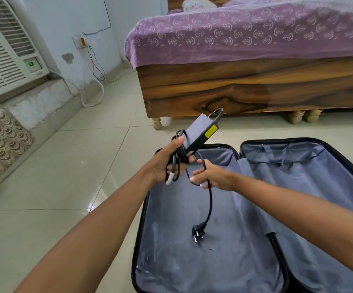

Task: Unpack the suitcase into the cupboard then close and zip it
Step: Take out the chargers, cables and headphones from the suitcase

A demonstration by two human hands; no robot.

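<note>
Air conditioner (4, 49) fills the upper left of the frame, wooden bed (245, 85) the upper right. At centre, left hand (168, 163) has its grip closed around the charger brick (201, 133), long axis tilted toward upper right. Right hand (212, 175) pinches the cable (210, 205) loosely; the plug (197, 231) hangs over the open suitcase (224, 261) at lower right.
</note>
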